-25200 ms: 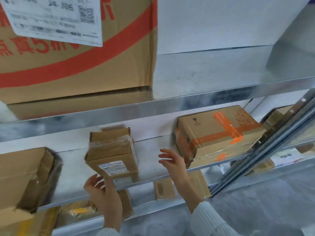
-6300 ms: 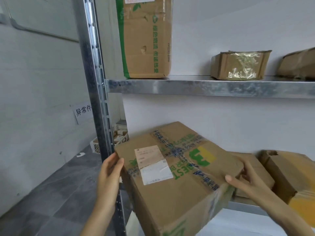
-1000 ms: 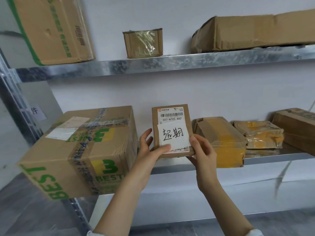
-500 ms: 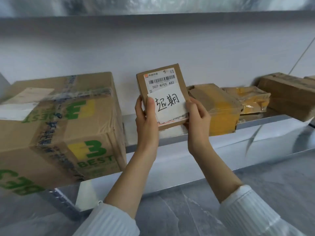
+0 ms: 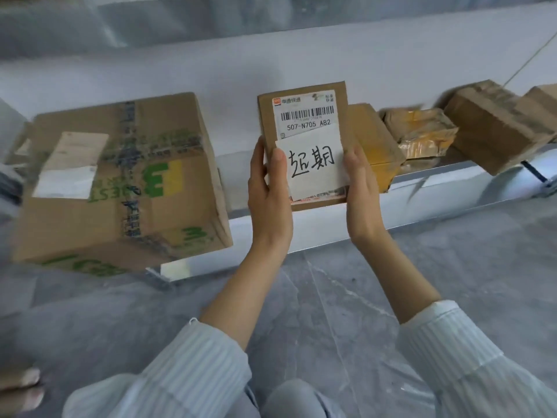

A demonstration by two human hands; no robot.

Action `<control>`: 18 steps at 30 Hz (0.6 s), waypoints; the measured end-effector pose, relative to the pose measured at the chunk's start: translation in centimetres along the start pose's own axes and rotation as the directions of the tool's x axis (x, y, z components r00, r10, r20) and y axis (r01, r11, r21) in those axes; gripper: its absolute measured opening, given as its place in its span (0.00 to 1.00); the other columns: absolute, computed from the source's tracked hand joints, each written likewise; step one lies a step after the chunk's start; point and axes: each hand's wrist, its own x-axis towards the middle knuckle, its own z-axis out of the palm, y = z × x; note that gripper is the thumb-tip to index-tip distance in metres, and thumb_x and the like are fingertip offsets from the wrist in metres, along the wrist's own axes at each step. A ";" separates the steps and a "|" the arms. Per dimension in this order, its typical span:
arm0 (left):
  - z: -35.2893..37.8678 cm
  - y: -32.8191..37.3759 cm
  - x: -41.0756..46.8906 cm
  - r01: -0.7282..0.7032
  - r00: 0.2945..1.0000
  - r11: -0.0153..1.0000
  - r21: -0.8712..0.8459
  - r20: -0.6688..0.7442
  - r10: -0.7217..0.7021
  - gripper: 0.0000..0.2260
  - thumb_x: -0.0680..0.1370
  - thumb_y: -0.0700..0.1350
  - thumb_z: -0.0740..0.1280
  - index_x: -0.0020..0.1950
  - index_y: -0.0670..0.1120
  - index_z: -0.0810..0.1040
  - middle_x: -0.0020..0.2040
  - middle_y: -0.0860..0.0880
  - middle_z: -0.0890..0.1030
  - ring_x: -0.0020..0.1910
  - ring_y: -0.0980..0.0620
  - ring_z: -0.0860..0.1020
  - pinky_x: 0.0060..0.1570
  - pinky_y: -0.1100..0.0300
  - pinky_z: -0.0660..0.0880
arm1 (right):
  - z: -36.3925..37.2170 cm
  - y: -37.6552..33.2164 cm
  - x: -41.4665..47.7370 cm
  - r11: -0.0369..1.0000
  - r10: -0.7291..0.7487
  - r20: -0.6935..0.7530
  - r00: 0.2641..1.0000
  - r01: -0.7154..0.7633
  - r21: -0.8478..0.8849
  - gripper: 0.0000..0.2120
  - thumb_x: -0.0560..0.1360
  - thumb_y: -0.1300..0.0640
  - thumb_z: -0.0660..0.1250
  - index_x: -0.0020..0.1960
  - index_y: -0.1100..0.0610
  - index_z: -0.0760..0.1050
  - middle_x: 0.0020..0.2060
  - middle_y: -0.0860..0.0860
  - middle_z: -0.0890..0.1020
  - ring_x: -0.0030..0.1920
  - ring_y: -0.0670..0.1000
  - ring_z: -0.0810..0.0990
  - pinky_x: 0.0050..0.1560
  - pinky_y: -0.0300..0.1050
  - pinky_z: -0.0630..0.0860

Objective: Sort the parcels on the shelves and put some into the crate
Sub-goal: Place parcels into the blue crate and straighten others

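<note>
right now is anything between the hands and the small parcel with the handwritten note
Nothing visible: the left hand and right hand hold the small parcel by its side edges. No crate is in view.

Burying lower part of shipping label [image 5: 310,126] under handwritten note [image 5: 313,164]. Tucking right hand [image 5: 360,191] fingers out of sight behind flat parcel [image 5: 304,140], also blocking near end of yellow-taped parcel [image 5: 373,140]. Smearing badly on BEST box [image 5: 120,176]. Running off right edge at far brown carton [image 5: 542,98]. Failing to resolve fine print under barcode [image 5: 307,113].
</note>
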 end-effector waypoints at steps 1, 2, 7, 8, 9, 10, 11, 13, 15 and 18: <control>0.0 0.6 -0.8 0.005 1.000 1.000 -0.001 -0.019 -0.005 0.20 0.82 0.54 0.56 0.73 0.51 0.64 0.65 0.51 0.77 0.59 0.55 0.78 0.55 0.56 0.79 | -0.1 -0.8 -0.6 1.000 -0.006 0.010 1.000 0.006 -0.017 0.23 0.81 0.48 0.53 0.72 0.57 0.67 0.64 0.51 0.77 0.64 0.48 0.76 0.60 0.44 0.76; -0.3 1.5 -1.8 0.024 0.999 1.000 -0.004 -0.031 -0.024 0.20 0.82 0.54 0.57 0.73 0.51 0.64 0.64 0.51 0.77 0.59 0.55 0.78 0.56 0.56 0.79 | -0.2 -2.0 -1.5 1.000 0.003 0.027 1.000 -0.003 -0.023 0.22 0.82 0.48 0.53 0.71 0.58 0.68 0.63 0.51 0.78 0.63 0.49 0.77 0.59 0.43 0.76; -1.1 8.4 -6.4 0.057 0.994 0.998 -0.018 -0.088 -0.058 0.20 0.81 0.52 0.58 0.74 0.50 0.65 0.63 0.53 0.79 0.57 0.59 0.79 0.51 0.64 0.78 | 0.1 -8.7 -4.7 0.997 0.071 0.057 0.996 -0.072 0.014 0.23 0.81 0.48 0.54 0.72 0.56 0.67 0.64 0.51 0.78 0.64 0.49 0.77 0.62 0.47 0.75; -1.3 10.1 -7.2 0.048 0.994 0.999 -0.010 -0.103 -0.049 0.21 0.81 0.52 0.58 0.74 0.49 0.66 0.63 0.52 0.78 0.57 0.59 0.79 0.51 0.65 0.78 | 0.3 -10.5 -5.3 0.997 0.075 0.065 0.995 -0.076 0.022 0.22 0.81 0.48 0.54 0.72 0.56 0.67 0.63 0.51 0.78 0.63 0.50 0.77 0.61 0.47 0.76; -1.6 11.7 -7.9 0.036 0.992 0.999 -0.006 -0.121 -0.036 0.21 0.81 0.52 0.58 0.74 0.48 0.66 0.63 0.52 0.78 0.58 0.58 0.79 0.51 0.64 0.77 | 0.7 -12.0 -5.8 0.997 0.071 0.075 0.995 -0.074 0.032 0.22 0.81 0.49 0.54 0.72 0.57 0.67 0.62 0.52 0.79 0.62 0.50 0.78 0.59 0.46 0.77; -1.8 13.4 -8.6 0.025 0.990 1.000 -0.006 -0.139 -0.025 0.20 0.81 0.51 0.58 0.73 0.48 0.66 0.64 0.52 0.78 0.58 0.58 0.79 0.51 0.63 0.77 | 1.0 -13.7 -6.3 0.996 0.070 0.087 0.994 -0.074 0.042 0.22 0.82 0.49 0.54 0.72 0.57 0.67 0.62 0.52 0.79 0.61 0.50 0.78 0.57 0.44 0.78; -2.0 15.2 -9.2 0.015 0.988 1.000 -0.010 -0.153 -0.017 0.20 0.82 0.50 0.57 0.73 0.48 0.67 0.64 0.52 0.78 0.58 0.57 0.78 0.52 0.63 0.78 | 1.3 -15.4 -6.7 0.995 0.074 0.097 0.993 -0.080 0.060 0.22 0.81 0.50 0.54 0.72 0.57 0.67 0.62 0.52 0.80 0.61 0.49 0.78 0.55 0.41 0.77; -2.2 18.8 -10.6 0.004 0.983 1.000 -0.018 -0.184 -0.007 0.18 0.82 0.49 0.57 0.72 0.49 0.68 0.64 0.51 0.78 0.59 0.56 0.78 0.51 0.63 0.78 | 1.7 -18.8 -7.5 0.990 0.088 0.107 0.990 -0.099 0.096 0.23 0.81 0.50 0.55 0.73 0.56 0.66 0.62 0.51 0.80 0.61 0.47 0.79 0.53 0.38 0.77; -2.1 22.2 -12.0 -0.012 0.980 1.000 -0.019 -0.199 0.008 0.18 0.82 0.49 0.57 0.72 0.50 0.68 0.63 0.52 0.78 0.58 0.57 0.79 0.48 0.64 0.78 | 1.8 -22.2 -8.2 0.987 0.090 0.127 0.988 -0.106 0.122 0.24 0.80 0.48 0.56 0.74 0.54 0.65 0.62 0.50 0.80 0.61 0.47 0.78 0.55 0.41 0.78; -2.2 26.7 -14.1 -0.030 0.974 0.999 -0.015 -0.226 0.026 0.20 0.80 0.53 0.58 0.72 0.52 0.68 0.62 0.52 0.79 0.57 0.57 0.80 0.46 0.65 0.78 | 1.9 -26.7 -9.1 0.986 0.081 0.163 0.983 -0.103 0.133 0.24 0.80 0.46 0.57 0.74 0.51 0.65 0.63 0.48 0.79 0.62 0.48 0.78 0.60 0.49 0.77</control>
